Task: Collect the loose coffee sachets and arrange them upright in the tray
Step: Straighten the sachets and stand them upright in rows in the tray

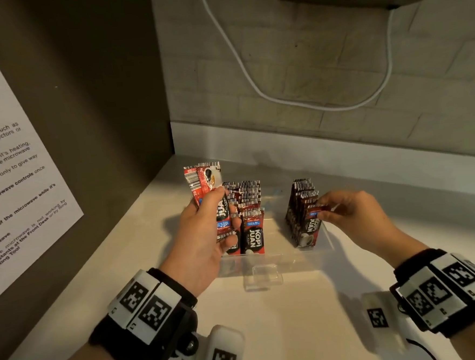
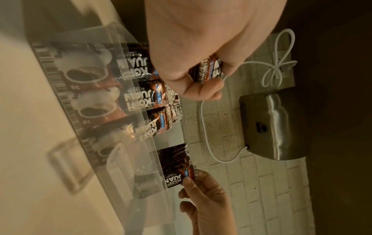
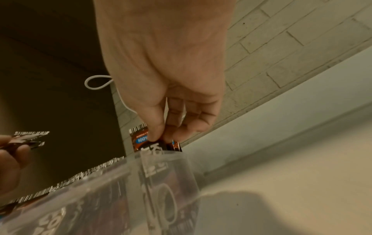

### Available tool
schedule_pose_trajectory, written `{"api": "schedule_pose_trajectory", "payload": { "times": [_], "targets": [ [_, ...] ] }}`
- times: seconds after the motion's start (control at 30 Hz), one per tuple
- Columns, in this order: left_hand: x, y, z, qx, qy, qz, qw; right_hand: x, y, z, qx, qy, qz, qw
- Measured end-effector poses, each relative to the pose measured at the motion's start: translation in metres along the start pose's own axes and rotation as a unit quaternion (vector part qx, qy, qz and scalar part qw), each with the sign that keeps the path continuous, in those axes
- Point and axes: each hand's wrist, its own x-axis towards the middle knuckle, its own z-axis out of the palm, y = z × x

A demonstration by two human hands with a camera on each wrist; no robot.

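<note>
A clear acrylic tray (image 1: 275, 257) stands on the white counter and holds upright rows of red-and-black coffee sachets (image 1: 252, 230). My left hand (image 1: 206, 232) hovers over the tray's left side and grips a small bunch of loose sachets (image 1: 207, 182), which fan out above my fingers. My right hand (image 1: 342, 209) pinches one sachet (image 1: 316, 212) by its top edge at the front of the tray's right row (image 1: 300, 203); its lower end sits inside the tray. In the right wrist view, thumb and fingers pinch that sachet (image 3: 141, 139) just above the tray wall (image 3: 165, 174).
The tray sits in a corner, with a dark side panel and a printed notice (image 1: 13, 167) on the left. A brick wall with a looping white cable (image 1: 251, 74) and a metal dispenser (image 2: 275, 124) stands behind. A small clear tab (image 1: 263, 278) sticks out from the tray's front.
</note>
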Motion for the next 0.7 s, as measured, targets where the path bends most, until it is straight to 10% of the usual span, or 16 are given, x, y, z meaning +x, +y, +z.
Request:
{"api": "schedule_pose_trajectory", "payload": {
  "times": [0.43,0.7],
  "targets": [
    [-0.001,-0.001,0.000,-0.001,-0.005,-0.001,1.000,-0.003,-0.007,-0.002,0.022,0.080,-0.007,0.996],
    [-0.009,-0.007,0.006,0.077,-0.072,0.004,0.994,-0.010,-0.067,-0.007,0.268,0.075,-0.049,0.959]
  ]
}}
